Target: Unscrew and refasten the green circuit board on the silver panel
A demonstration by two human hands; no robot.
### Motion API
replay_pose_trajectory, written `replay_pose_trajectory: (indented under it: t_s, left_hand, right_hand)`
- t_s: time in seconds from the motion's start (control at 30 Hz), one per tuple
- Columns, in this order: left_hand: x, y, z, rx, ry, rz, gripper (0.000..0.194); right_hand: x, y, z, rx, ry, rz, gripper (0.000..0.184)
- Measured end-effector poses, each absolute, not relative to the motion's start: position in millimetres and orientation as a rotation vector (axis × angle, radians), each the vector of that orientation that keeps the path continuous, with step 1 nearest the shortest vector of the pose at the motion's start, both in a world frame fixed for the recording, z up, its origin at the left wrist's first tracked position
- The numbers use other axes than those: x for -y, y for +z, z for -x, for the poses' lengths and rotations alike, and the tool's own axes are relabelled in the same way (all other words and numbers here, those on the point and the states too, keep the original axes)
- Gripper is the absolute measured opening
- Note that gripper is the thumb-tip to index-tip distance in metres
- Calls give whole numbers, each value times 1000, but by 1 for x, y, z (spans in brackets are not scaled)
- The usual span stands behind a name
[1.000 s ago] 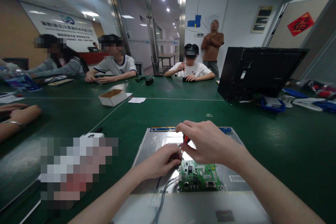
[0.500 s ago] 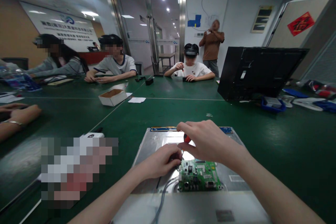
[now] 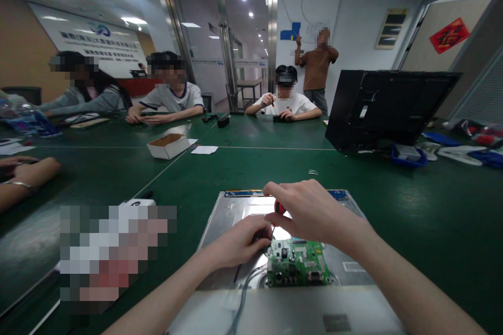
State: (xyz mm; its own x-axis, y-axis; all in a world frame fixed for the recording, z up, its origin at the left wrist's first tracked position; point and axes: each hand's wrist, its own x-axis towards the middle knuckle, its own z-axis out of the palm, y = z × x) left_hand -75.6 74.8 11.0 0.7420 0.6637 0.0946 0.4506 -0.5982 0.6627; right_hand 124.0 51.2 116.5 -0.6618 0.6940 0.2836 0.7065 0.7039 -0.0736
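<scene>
A screwdriver [image 3: 279, 207] with a red and black handle is in my right hand [image 3: 314, 212], its thin shaft pointing down at the upper left corner of a green circuit board [image 3: 301, 264]. Close by that corner is my left hand [image 3: 243, 239], its fingers curled and pressed together beside the shaft; what they pinch, if anything, is hidden. The board lies on a silvery metal display panel [image 3: 220, 225]. A blue strip board [image 3: 338, 194] runs along the panel's far edge. Grey cables [image 3: 244, 298] come off the board's left side toward me.
A black monitor housing [image 3: 385, 110] stands at the right beside a blue tray [image 3: 408, 157]. Left of centre are an open white box [image 3: 168, 145] and white paper [image 3: 204, 149]. Co-workers sit around the green table [image 3: 129, 162]; one person [image 3: 315, 68] stands behind.
My hands, the screwdriver and the board look practically unchanged. The standing person at the back has raised an arm toward the wall.
</scene>
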Motion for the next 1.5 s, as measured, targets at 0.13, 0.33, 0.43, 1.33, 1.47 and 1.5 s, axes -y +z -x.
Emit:
replay_pose_trajectory:
  t_s: [0.13,0.33,0.43,1.33,1.47,1.5]
  left_hand:
    - [-76,7,76,-834,458,-2294,3]
    - [-77,3,76,-825,451,-2271,8]
    - [-76,5,76,-829,468,-2287,8]
    - [-78,1,77,-805,456,-2283,6]
    - [-76,2,76,-816,459,-2279,7]
    - [-76,2,76,-817,467,-2278,7]
  right_hand:
    - [-50,118,-125,2637,-46,1035,20]
    - [-47,121,-125,2668,5,1035,22]
    - [-50,118,-124,2652,0,1070,23]
    - [-46,122,-126,2681,6,990,19]
    - [-47,122,-125,2681,30,1007,19]
    - [-47,122,-125,2676,28,1018,19]
